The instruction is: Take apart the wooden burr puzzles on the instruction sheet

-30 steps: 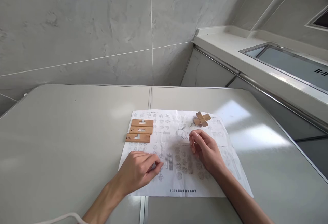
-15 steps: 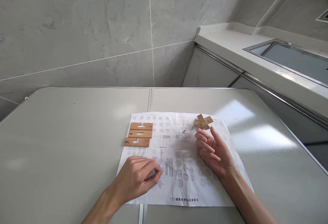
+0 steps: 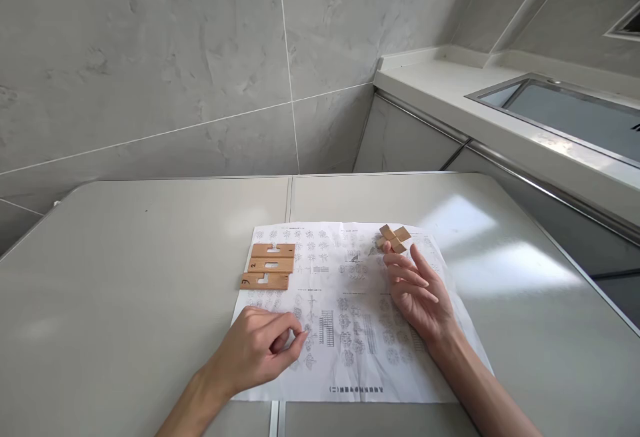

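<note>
My left hand [image 3: 265,343] rests over the left part of a printed paper sheet [image 3: 320,387], thumb and forefinger tips meeting in a ring with nothing visible between them. Palm turned up and fingers spread, my right hand [image 3: 417,293] is over the sheet's right side. One of its fingertips reaches the near edge of a wooden cross-shaped puzzle [image 3: 395,239]; whether it touches cannot be told. Beyond my left hand lie three flat wooden pieces with cut-outs, marked 1 [image 3: 287,251], 2 [image 3: 255,265] and 3 [image 3: 280,281], stacked edge to edge in a column.
The sheet, covered in small diagrams, lies creased on a pale table [image 3: 125,277] with a seam down its middle. A grey tiled wall [image 3: 150,57] stands behind. At the right is a white counter [image 3: 425,80] with a framed glass panel [image 3: 565,113].
The view has tilted slightly, shifting the whole scene. My right fingers have opened a little and one fingertip is now closer to the cross-shaped puzzle. My left hand keeps its pinch.
</note>
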A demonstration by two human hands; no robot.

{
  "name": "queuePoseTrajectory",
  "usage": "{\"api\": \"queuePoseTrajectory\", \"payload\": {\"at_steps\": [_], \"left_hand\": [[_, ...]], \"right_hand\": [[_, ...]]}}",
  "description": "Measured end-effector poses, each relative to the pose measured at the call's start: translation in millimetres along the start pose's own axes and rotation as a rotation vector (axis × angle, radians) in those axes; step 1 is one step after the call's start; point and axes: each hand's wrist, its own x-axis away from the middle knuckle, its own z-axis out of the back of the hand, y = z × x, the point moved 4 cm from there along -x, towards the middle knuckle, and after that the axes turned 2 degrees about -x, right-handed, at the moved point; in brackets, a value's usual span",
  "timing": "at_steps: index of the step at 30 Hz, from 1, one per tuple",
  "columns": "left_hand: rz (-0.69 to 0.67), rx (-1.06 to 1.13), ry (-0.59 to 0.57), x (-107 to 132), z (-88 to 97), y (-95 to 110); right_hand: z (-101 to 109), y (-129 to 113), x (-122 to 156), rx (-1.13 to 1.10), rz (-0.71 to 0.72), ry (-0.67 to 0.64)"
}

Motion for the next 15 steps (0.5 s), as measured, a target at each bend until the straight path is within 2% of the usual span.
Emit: {"api": "queuePoseTrajectory", "payload": {"at_steps": [6, 11, 15], "left_hand": [[0.008, 0.000, -0.005, -0.2, -3.0, 0.1], [0.014, 0.001, -0.012, 0.1, -4.4, -0.3], [0.016, 0.002, -0.014, 0.6, -5.4, -0.9]], "right_hand": [[1.4, -0.2, -0.6, 0.094, -0.022, -0.077], [0.7, 2.2, -1.0, 0.111, 0.002, -0.011], [-4.2, 6.7, -2.0, 0.263, 0.016, 0.041]]}}
